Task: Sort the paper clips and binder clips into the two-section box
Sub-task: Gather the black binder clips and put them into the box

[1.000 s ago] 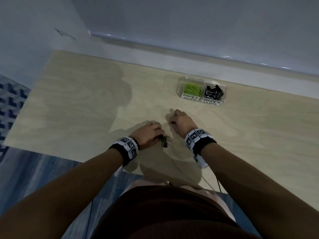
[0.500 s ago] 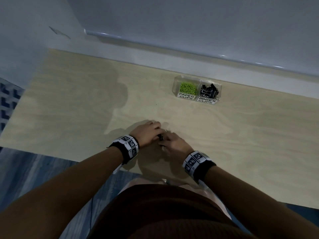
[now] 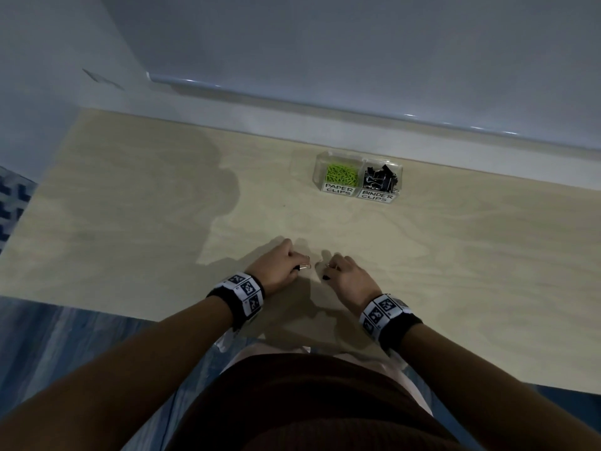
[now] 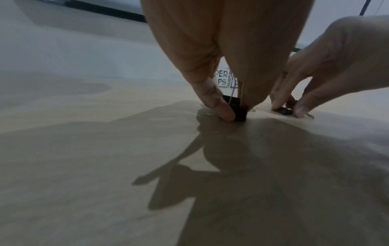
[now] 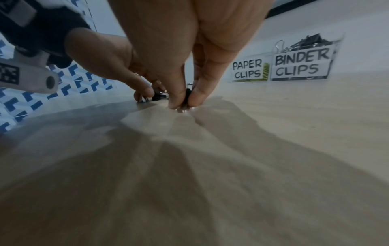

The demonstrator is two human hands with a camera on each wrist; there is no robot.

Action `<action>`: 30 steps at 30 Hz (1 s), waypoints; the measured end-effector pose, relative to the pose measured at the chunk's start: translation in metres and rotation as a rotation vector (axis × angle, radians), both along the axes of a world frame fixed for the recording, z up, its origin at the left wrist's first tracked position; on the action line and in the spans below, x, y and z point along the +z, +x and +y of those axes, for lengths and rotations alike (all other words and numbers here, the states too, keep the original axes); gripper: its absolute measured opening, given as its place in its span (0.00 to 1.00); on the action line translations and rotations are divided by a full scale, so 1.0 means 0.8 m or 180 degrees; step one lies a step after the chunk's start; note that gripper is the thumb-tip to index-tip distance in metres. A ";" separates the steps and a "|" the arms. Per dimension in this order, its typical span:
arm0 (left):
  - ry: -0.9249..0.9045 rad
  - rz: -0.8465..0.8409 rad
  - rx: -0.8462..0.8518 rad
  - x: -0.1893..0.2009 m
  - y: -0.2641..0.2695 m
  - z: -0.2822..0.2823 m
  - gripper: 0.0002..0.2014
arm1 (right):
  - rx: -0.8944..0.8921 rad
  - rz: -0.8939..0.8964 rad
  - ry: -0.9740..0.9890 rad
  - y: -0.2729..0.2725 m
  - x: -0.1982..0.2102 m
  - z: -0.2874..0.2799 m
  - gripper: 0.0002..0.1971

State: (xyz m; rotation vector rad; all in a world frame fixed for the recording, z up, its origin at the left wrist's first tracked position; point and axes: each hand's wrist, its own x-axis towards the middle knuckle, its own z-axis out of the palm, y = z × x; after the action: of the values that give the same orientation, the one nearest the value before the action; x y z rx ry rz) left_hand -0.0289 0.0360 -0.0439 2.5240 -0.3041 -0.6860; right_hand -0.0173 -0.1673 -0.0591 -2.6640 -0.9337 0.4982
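A clear two-section box point(image 3: 357, 177) stands at the far side of the wooden table. Its left section, labelled PAPER CLIPS, holds green paper clips point(image 3: 342, 174); the right one, labelled BINDER CLIPS, holds black binder clips point(image 3: 380, 179). Near the front edge my left hand point(image 3: 297, 265) pinches a black binder clip point(image 4: 238, 109) against the table, its wire handles sticking up. Just to the right, my right hand point(image 3: 327, 271) pinches another black binder clip point(image 5: 186, 98) between thumb and finger, down on the surface. The box labels point(image 5: 301, 64) also show in the right wrist view.
The light wooden table point(image 3: 455, 271) ends close to my body at its front edge point(image 3: 97, 309). A pale ledge and wall point(image 3: 325, 76) run behind the box. Blue patterned flooring point(image 3: 13, 206) shows at the left.
My right hand came back toward the left hand, met it, then drew a little to the right with one binder clip. The left hand stayed in place, holding its clip.
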 end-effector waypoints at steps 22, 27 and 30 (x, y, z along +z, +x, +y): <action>0.0353 0.0189 -0.0230 0.010 0.048 -0.021 0.07 | -0.1637 0.0085 0.1037 0.091 0.058 -0.063 0.03; 0.0013 0.0146 0.0210 0.044 0.091 -0.039 0.09 | -0.2015 -0.0478 0.1419 0.189 0.095 -0.068 0.06; -0.0339 -0.0221 0.0372 0.081 0.145 -0.073 0.10 | -0.2104 -0.0498 0.1237 0.223 0.093 -0.066 0.07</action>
State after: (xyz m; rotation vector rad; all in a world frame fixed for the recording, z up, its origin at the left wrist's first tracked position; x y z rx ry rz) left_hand 0.0874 -0.0225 0.0210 2.4456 -0.2092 -0.5240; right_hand 0.1609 -0.2200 0.0150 -2.4617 -0.1170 -0.0426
